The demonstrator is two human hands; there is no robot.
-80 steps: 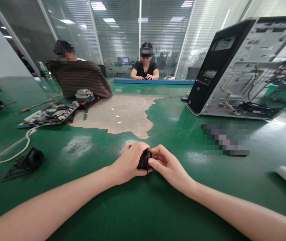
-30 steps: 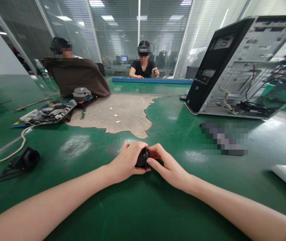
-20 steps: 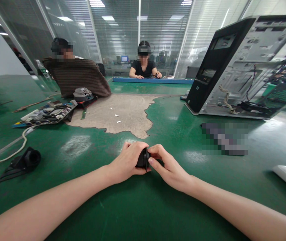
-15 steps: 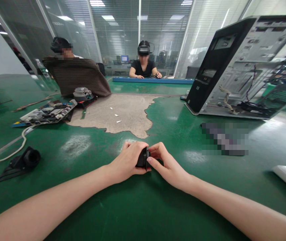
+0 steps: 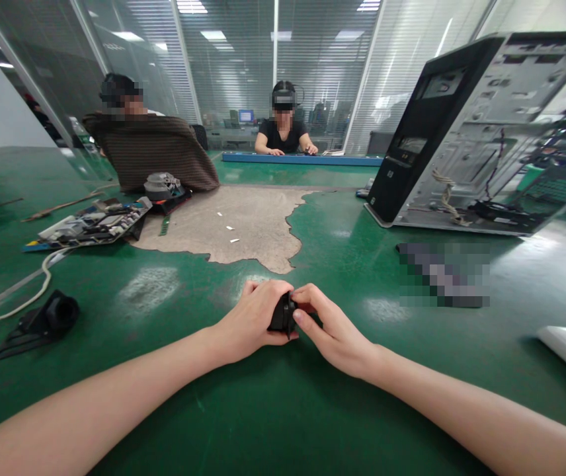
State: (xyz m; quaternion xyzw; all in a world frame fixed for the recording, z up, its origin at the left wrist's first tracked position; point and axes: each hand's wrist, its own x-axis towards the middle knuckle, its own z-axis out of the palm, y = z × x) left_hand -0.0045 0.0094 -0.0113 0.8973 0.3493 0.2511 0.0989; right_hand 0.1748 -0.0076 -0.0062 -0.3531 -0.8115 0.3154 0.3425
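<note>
A small black part (image 5: 280,315) with a thin flat flange on its right side is held just above the green table in front of me. My left hand (image 5: 249,317) wraps around its body from the left, thumb underneath and fingers over the top, so much of it is hidden. From the right, my right hand (image 5: 333,325) pinches at the flange side with thumb and index finger. Further left on the table lies a black plastic piece (image 5: 47,320) with a round tube-like opening and a tapering flat end.
An opened computer case (image 5: 442,132) stands tilted at the right, with a blurred dark flat object (image 5: 436,274) before it. A circuit board (image 5: 97,221) and a white cable (image 5: 40,287) lie left. At the far side sits a co-worker (image 5: 283,125); another person (image 5: 121,96) is behind a brown cloth (image 5: 154,149).
My right hand's fingers have shifted slightly at the flange side of the black part. My left hand keeps the same grip, and the part stays in place.
</note>
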